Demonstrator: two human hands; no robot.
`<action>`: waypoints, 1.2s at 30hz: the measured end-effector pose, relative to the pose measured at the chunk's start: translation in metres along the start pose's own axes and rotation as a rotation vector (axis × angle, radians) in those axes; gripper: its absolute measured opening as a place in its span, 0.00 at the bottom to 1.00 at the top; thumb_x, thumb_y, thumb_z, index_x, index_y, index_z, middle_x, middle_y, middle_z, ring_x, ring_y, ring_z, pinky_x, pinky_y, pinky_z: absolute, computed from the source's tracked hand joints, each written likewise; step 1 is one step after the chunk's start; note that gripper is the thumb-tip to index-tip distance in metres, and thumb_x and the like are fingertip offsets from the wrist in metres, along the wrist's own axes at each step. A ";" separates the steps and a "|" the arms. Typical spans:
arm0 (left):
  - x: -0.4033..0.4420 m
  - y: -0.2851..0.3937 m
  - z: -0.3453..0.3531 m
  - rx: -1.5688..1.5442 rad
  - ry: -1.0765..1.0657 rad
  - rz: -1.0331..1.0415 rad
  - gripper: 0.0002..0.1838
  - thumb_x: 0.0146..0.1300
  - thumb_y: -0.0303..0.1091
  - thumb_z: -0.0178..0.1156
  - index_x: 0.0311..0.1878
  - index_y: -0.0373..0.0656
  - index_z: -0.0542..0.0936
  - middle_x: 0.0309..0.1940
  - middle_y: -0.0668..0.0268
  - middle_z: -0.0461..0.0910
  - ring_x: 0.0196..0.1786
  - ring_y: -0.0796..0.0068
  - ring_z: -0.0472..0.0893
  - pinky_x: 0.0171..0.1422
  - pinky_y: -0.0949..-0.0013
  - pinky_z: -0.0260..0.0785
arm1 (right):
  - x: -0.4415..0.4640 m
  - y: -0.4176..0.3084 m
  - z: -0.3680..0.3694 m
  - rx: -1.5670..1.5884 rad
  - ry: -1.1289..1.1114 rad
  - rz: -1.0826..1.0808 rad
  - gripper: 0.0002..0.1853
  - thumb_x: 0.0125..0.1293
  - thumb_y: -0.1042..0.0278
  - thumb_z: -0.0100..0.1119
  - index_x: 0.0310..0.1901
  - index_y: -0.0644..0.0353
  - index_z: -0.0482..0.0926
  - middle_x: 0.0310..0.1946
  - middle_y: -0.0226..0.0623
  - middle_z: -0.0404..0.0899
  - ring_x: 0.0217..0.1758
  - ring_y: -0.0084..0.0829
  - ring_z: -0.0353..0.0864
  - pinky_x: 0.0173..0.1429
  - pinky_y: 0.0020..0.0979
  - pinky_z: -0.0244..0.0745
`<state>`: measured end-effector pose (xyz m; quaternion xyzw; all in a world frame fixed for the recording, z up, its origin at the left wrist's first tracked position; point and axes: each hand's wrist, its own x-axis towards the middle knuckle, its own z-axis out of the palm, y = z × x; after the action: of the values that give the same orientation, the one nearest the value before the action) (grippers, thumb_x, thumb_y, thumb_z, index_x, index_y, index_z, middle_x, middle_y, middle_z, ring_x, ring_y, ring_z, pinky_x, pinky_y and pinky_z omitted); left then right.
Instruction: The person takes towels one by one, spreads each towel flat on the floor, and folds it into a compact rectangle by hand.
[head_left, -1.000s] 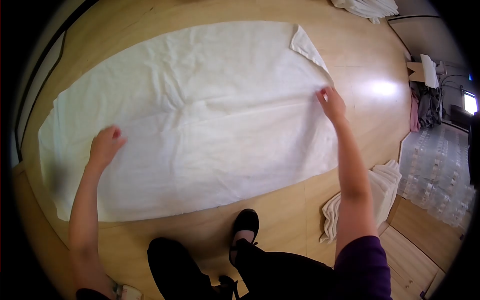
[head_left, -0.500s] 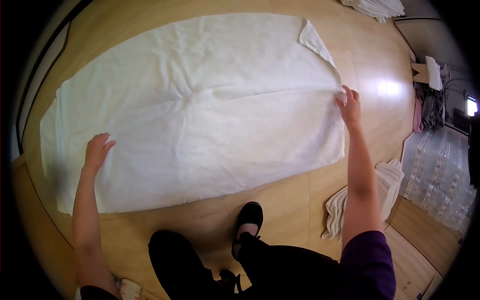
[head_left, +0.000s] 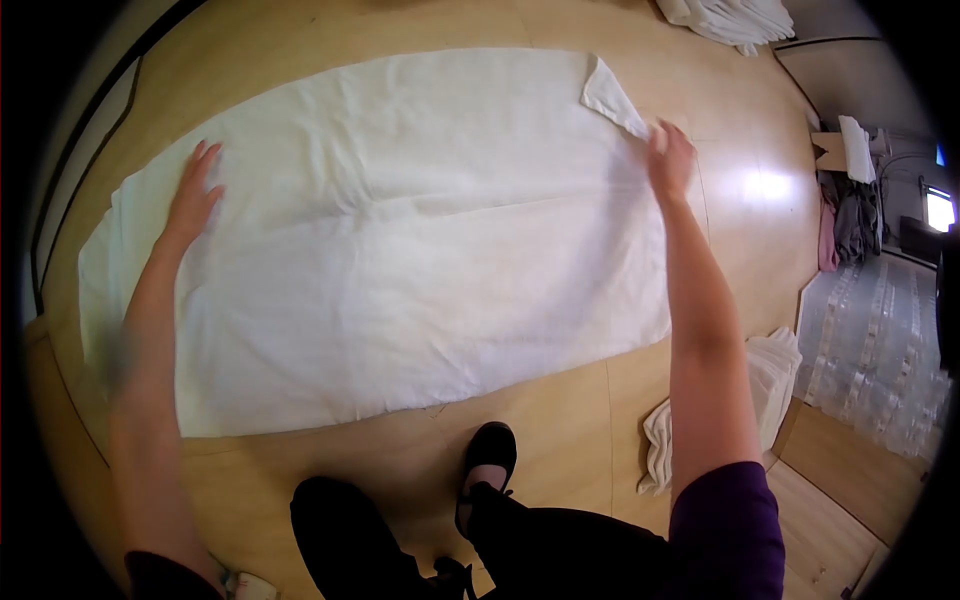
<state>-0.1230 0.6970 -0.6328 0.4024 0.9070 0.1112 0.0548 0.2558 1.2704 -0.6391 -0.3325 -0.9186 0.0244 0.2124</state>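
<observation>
One creased white cloth [head_left: 420, 270], triangular corner fold [head_left: 609, 98].

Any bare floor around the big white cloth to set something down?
Yes. Floor between the right edge of the white cloth and the clear plastic; also between the black shoe and the folded white stack. Crowded: lower right, where the right arm partly hides the stack, with the plastic alongside.
</observation>
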 end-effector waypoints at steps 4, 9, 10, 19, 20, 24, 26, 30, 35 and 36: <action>0.031 0.000 0.038 -0.007 0.011 -0.192 0.40 0.54 0.24 0.54 0.68 0.65 0.51 0.65 0.51 0.58 0.66 0.52 0.60 0.65 0.62 0.58 | 0.022 -0.080 0.051 0.142 -0.226 0.113 0.34 0.56 0.47 0.56 0.60 0.58 0.63 0.57 0.48 0.65 0.55 0.50 0.70 0.58 0.43 0.66; 0.008 0.056 -0.036 0.263 -0.463 -0.476 0.30 0.49 0.41 0.64 0.58 0.55 0.68 0.52 0.60 0.73 0.58 0.59 0.68 0.58 0.62 0.64 | 0.025 -0.091 0.020 -0.098 -0.500 0.295 0.27 0.53 0.50 0.57 0.54 0.49 0.69 0.50 0.44 0.72 0.53 0.46 0.72 0.53 0.44 0.70; 0.003 0.057 -0.041 0.358 -0.464 -0.494 0.29 0.48 0.44 0.66 0.55 0.52 0.72 0.49 0.62 0.75 0.57 0.60 0.70 0.57 0.62 0.65 | 0.028 -0.080 0.016 -0.115 -0.555 0.277 0.26 0.53 0.51 0.56 0.55 0.47 0.69 0.49 0.43 0.73 0.53 0.45 0.73 0.53 0.43 0.70; -0.181 0.034 -0.096 0.135 0.165 -0.149 0.20 0.35 0.17 0.61 0.37 0.42 0.74 0.28 0.62 0.73 0.32 0.63 0.75 0.38 0.67 0.69 | -0.034 0.005 -0.138 -0.005 0.237 -0.033 0.10 0.54 0.76 0.57 0.40 0.57 0.77 0.37 0.36 0.72 0.42 0.35 0.72 0.45 0.31 0.68; -0.218 0.035 -0.086 0.010 0.113 -0.139 0.22 0.32 0.17 0.62 0.37 0.42 0.74 0.27 0.63 0.72 0.30 0.65 0.75 0.37 0.68 0.69 | -0.060 0.009 -0.152 -0.032 0.197 0.021 0.11 0.54 0.77 0.56 0.41 0.58 0.76 0.37 0.37 0.72 0.41 0.35 0.72 0.45 0.31 0.68; -0.269 0.090 -0.070 -0.063 -0.247 -0.086 0.21 0.32 0.20 0.64 0.34 0.44 0.71 0.28 0.64 0.71 0.29 0.63 0.73 0.32 0.64 0.69 | -0.158 0.027 -0.166 -0.156 -0.184 0.273 0.13 0.49 0.82 0.51 0.37 0.55 0.68 0.32 0.36 0.71 0.37 0.38 0.72 0.40 0.36 0.66; -0.275 0.101 -0.065 0.042 -0.265 0.053 0.19 0.32 0.21 0.65 0.31 0.44 0.70 0.27 0.63 0.70 0.29 0.61 0.72 0.30 0.63 0.67 | -0.185 0.032 -0.164 -0.351 -0.338 0.091 0.10 0.51 0.81 0.50 0.33 0.53 0.65 0.30 0.33 0.70 0.35 0.40 0.73 0.37 0.38 0.64; -0.304 0.074 -0.065 0.115 -0.251 0.181 0.17 0.30 0.20 0.62 0.27 0.42 0.68 0.26 0.63 0.68 0.32 0.60 0.71 0.30 0.63 0.66 | -0.210 0.051 -0.162 -0.530 -0.386 0.127 0.02 0.61 0.71 0.47 0.33 0.52 0.65 0.33 0.32 0.72 0.36 0.41 0.75 0.36 0.41 0.64; -0.307 0.069 -0.053 0.084 -0.301 0.238 0.17 0.29 0.20 0.61 0.28 0.42 0.68 0.26 0.62 0.68 0.34 0.61 0.71 0.29 0.63 0.66 | -0.223 0.046 -0.160 -0.553 -0.535 0.109 0.02 0.62 0.70 0.46 0.36 0.54 0.68 0.36 0.35 0.74 0.40 0.42 0.76 0.41 0.43 0.67; -0.303 0.072 -0.046 0.079 -0.325 0.233 0.17 0.30 0.20 0.61 0.29 0.42 0.69 0.27 0.62 0.68 0.35 0.61 0.71 0.29 0.63 0.66 | -0.226 0.048 -0.152 -0.571 -0.591 0.118 0.03 0.61 0.70 0.46 0.36 0.54 0.68 0.36 0.35 0.74 0.41 0.41 0.76 0.41 0.43 0.67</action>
<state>0.1231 0.5116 -0.5675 0.5190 0.8373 0.0150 0.1713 0.5019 1.1524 -0.5948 -0.4089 -0.8891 -0.1249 -0.1631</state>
